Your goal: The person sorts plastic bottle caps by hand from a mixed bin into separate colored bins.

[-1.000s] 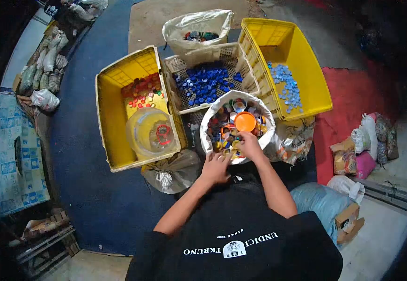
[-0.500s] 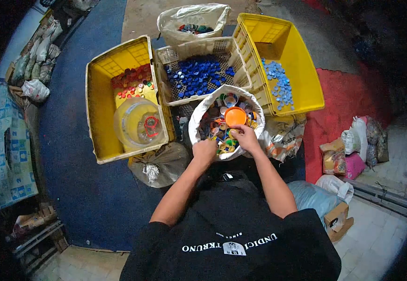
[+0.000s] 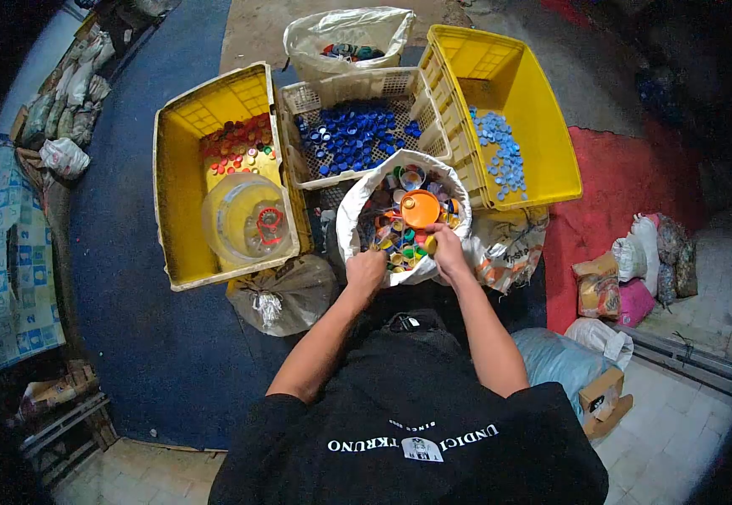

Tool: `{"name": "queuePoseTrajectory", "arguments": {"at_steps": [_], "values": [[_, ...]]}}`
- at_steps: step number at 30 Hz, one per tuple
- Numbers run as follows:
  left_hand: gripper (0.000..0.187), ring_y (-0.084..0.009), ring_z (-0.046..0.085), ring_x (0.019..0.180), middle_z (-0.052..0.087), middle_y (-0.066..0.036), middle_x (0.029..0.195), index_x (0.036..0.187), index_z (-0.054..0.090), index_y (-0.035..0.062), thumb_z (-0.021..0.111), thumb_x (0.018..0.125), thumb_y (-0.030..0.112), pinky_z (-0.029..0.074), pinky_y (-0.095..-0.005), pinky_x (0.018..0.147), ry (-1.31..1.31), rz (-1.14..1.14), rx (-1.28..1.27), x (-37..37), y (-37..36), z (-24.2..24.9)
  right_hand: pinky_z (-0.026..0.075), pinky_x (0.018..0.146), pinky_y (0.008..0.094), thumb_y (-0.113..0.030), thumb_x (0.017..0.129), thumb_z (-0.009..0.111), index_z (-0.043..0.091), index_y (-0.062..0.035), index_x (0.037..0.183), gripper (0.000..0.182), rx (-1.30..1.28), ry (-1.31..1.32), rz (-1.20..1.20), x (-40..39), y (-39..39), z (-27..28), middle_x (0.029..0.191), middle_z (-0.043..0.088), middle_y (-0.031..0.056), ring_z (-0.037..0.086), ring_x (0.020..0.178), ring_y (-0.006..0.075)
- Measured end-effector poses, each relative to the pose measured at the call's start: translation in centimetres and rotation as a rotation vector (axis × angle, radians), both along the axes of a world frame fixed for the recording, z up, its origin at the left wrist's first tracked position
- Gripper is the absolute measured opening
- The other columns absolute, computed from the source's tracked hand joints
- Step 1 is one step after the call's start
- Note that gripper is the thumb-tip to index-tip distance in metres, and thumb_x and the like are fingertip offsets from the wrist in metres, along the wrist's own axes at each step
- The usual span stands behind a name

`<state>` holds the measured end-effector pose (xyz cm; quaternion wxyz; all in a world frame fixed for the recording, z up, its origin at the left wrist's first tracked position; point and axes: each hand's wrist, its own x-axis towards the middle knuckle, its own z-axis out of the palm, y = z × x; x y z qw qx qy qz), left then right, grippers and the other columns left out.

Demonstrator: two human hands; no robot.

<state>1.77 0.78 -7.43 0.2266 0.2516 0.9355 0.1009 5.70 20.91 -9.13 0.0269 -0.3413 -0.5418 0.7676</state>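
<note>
In front of me stands a white sack full of mixed plastic bottle caps. A large orange lid lies on top of the caps. My right hand is at the sack's near right side, its fingers pinched on what looks like a yellow cap. At the near left rim, my left hand is closed, knuckles up; its fingertips point into the sack, and what they hold is hidden.
Behind the sack is a white crate of dark blue caps. A yellow bin at left holds red caps and a clear plastic container. The right yellow bin holds light blue caps. Another white sack stands at the back.
My right hand has drawn slightly right and back from the orange lid, with the yellow cap now at its fingers. The lid now shows a small round piece on it. My left hand has barely moved.
</note>
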Motion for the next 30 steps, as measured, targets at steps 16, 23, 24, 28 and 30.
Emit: {"name": "queuePoseTrajectory", "arguments": {"at_steps": [16,23,24,28,30], "values": [[0.045,-0.0319,0.063,0.089,0.06,-0.011,0.097,0.12,0.054,0.0132,0.069,0.079,0.026,0.053,-0.0445,0.071,-0.041,0.162,0.352,0.6,-1.6,3.3,0.052,0.079,0.0456,-0.014,0.079,0.06,0.071,-0.0118,0.098,0.022,1.237,-0.473,1.088,1.3,-3.2,3.3,0.098,0.066,0.018,0.065,0.093,0.0356],[0.058,-0.0337,0.061,0.094,0.055,-0.013,0.1,0.127,0.045,0.0129,0.071,0.075,0.019,0.052,-0.0444,0.073,-0.072,0.226,0.41,0.3,-1.9,4.7,0.051,0.077,0.0459,-0.021,0.088,0.057,0.064,-0.0072,0.1,0.02,1.219,-0.337,0.947,1.7,-3.9,4.6,0.101,0.058,0.0186,0.062,0.09,0.0371],[0.055,-0.0343,0.06,0.094,0.054,-0.015,0.1,0.124,0.046,0.0107,0.07,0.075,0.017,0.052,-0.0444,0.074,-0.049,0.196,0.371,0.4,-1.9,4.5,0.05,0.078,0.0434,-0.023,0.089,0.056,0.063,-0.0061,0.101,0.021,1.152,-0.259,0.835,1.7,-3.5,4.3,0.102,0.057,0.0193,0.061,0.091,0.0371],[0.034,-0.0336,0.06,0.093,0.054,-0.016,0.099,0.114,0.054,0.0057,0.061,0.081,0.011,0.054,-0.0432,0.072,0.058,0.084,0.271,0.6,-1.6,1.7,0.047,0.082,0.0393,-0.026,0.095,0.053,0.06,-0.0015,0.1,0.025,0.86,-0.046,0.568,1.4,-1.3,1.3,0.094,0.059,0.0155,0.06,0.09,0.0305],[0.017,-0.0309,0.06,0.093,0.054,-0.016,0.099,0.098,0.06,0.0015,0.055,0.083,0.007,0.056,-0.0412,0.07,0.126,0.068,0.193,0.8,-1.1,1.8,0.049,0.068,0.0364,-0.031,0.1,0.046,0.058,-0.0016,0.102,0.032,0.591,-0.074,0.48,1.3,-0.7,0.5,0.09,0.061,0.0097,0.058,0.073,0.0178]]}}
